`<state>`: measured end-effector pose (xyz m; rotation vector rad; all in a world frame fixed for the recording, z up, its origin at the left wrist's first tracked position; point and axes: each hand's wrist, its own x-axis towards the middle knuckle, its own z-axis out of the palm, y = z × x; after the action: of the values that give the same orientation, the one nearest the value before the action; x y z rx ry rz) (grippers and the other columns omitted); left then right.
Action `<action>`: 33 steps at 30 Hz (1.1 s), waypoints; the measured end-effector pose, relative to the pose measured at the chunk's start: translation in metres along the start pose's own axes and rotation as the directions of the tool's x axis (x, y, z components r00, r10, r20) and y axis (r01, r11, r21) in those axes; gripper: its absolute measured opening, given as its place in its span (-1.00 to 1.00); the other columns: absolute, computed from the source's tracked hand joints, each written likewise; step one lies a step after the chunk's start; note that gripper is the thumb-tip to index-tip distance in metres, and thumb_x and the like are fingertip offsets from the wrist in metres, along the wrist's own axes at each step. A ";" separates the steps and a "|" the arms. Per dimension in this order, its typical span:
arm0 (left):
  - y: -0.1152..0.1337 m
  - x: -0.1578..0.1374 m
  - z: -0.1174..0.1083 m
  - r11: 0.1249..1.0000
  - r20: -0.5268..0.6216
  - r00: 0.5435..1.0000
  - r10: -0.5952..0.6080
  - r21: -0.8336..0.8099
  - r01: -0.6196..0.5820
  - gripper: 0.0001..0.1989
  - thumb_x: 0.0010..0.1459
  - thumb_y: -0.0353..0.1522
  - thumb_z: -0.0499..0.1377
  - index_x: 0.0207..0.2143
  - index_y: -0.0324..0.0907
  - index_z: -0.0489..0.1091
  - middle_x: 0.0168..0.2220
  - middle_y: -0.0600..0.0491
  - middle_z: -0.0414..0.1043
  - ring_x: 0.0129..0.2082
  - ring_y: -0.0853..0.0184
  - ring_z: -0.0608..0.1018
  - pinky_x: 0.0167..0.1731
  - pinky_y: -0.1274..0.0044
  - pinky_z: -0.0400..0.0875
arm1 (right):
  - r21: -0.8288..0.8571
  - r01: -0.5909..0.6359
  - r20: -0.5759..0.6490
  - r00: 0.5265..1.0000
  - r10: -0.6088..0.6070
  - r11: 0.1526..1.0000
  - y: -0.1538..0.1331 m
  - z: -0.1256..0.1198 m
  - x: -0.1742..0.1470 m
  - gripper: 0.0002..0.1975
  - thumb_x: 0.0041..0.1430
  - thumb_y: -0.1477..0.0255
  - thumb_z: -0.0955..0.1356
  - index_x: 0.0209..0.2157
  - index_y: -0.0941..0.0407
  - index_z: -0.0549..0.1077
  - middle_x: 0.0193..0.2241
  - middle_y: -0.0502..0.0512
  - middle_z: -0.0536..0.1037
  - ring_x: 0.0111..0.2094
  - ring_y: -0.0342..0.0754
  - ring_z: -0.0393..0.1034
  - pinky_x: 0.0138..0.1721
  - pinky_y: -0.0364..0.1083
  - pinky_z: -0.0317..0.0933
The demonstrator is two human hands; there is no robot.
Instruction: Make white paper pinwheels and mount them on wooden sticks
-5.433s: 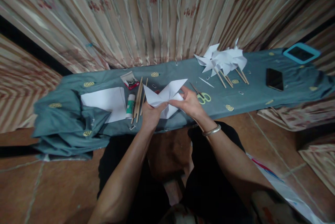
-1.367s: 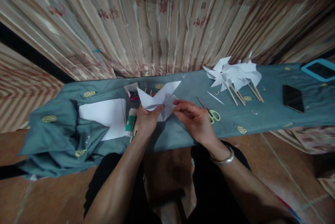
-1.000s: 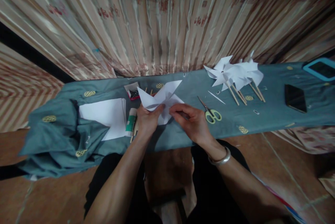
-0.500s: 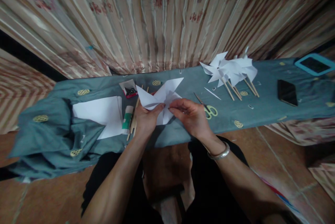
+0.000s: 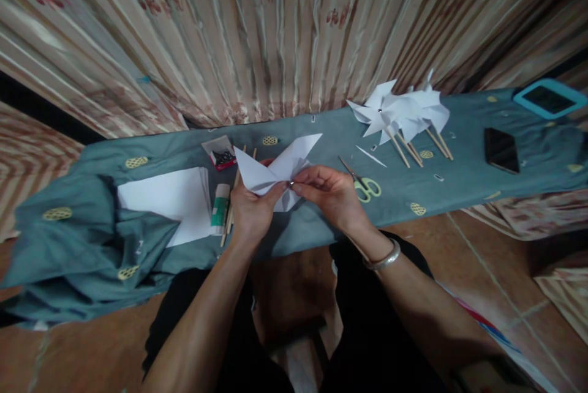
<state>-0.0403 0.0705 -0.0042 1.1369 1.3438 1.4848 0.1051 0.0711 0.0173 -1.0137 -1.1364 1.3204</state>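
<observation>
A white paper pinwheel (image 5: 280, 168) with folded blades is raised above the cloth. My left hand (image 5: 254, 209) is closed on its lower left side, the thumb pressing near the centre. At that centre sits a thumbtack (image 5: 291, 183) with a small shiny head. My right hand (image 5: 331, 196) pinches the thumbtack between thumb and forefinger, against the paper. Left of my left hand lie several wooden sticks (image 5: 229, 217) and a green and white glue stick (image 5: 220, 209). Behind them stands an open red box of dark tacks (image 5: 223, 157).
White paper sheets (image 5: 186, 188) lie at left, partly under bunched cloth. Right of my hands are green-handled scissors (image 5: 367, 188) and a paper sliver (image 5: 371, 155). Several pinwheels on sticks (image 5: 404, 114), a dark phone (image 5: 501, 149) and a blue-framed tablet (image 5: 549, 98) lie farther right.
My right hand has come slightly left, and its fingertips now meet the pinwheel's centre, where the shiny tack head shows. My left hand keeps its hold; the whole view has shifted a little.
</observation>
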 end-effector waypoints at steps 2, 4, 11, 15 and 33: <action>0.001 0.000 0.000 1.000 0.002 1.000 0.004 0.002 -0.004 -0.56 -0.20 -0.29 0.41 -0.20 -0.25 0.52 -0.24 0.01 0.58 -0.27 0.24 0.59 -0.25 0.50 0.46 | -0.011 -0.001 0.003 1.000 0.001 1.000 0.001 -0.001 0.000 -0.64 -0.26 0.15 0.56 -0.49 0.07 0.48 -0.48 -0.04 0.52 -0.41 -0.14 0.40 -0.31 -0.11 0.33; 0.002 -0.001 0.000 1.000 0.005 1.000 0.004 0.006 -0.004 -0.54 -0.19 -0.29 0.41 -0.18 -0.25 0.52 -0.26 0.01 0.58 -0.28 0.24 0.58 -0.26 0.50 0.46 | -0.027 -0.007 0.013 1.000 0.008 1.000 0.002 -0.002 0.001 -0.65 -0.25 0.16 0.56 -0.49 0.08 0.49 -0.47 -0.03 0.53 -0.40 -0.14 0.41 -0.30 -0.11 0.33; 0.002 -0.001 -0.001 1.000 0.010 1.000 -0.022 0.017 0.022 -0.52 -0.22 -0.30 0.42 -0.16 -0.23 0.54 -0.29 0.03 0.59 -0.31 0.24 0.58 -0.30 0.51 0.46 | -0.014 -0.049 -0.001 0.999 0.049 0.999 0.002 -0.004 0.001 -0.65 -0.29 0.20 0.57 -0.49 0.08 0.51 -0.47 -0.03 0.54 -0.41 -0.14 0.42 -0.32 -0.12 0.33; 0.001 -0.001 -0.001 1.000 0.008 1.000 -0.025 0.019 0.025 -0.53 -0.23 -0.30 0.42 -0.18 -0.23 0.54 -0.27 0.02 0.58 -0.28 0.23 0.58 -0.24 0.48 0.46 | -0.035 -0.030 -0.009 1.000 0.030 0.999 0.001 -0.003 0.000 -0.64 -0.29 0.16 0.57 -0.49 0.08 0.50 -0.48 -0.03 0.54 -0.41 -0.13 0.43 -0.31 -0.11 0.35; 0.003 0.000 0.000 0.995 -0.027 0.995 -0.100 0.006 0.100 -0.59 -0.26 -0.29 0.43 -0.28 -0.25 0.53 -0.33 0.03 0.58 -0.35 0.25 0.58 -0.34 0.49 0.46 | -0.404 0.165 0.131 0.984 -0.121 0.900 -0.003 -0.010 -0.009 -0.91 0.11 0.37 0.41 -0.39 0.10 0.51 -0.44 0.00 0.55 -0.41 -0.13 0.38 -0.35 -0.12 0.25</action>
<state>-0.0404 0.0702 -0.0014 1.0428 1.4050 1.4283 0.1163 0.0631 0.0185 -1.1481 -1.5848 1.0428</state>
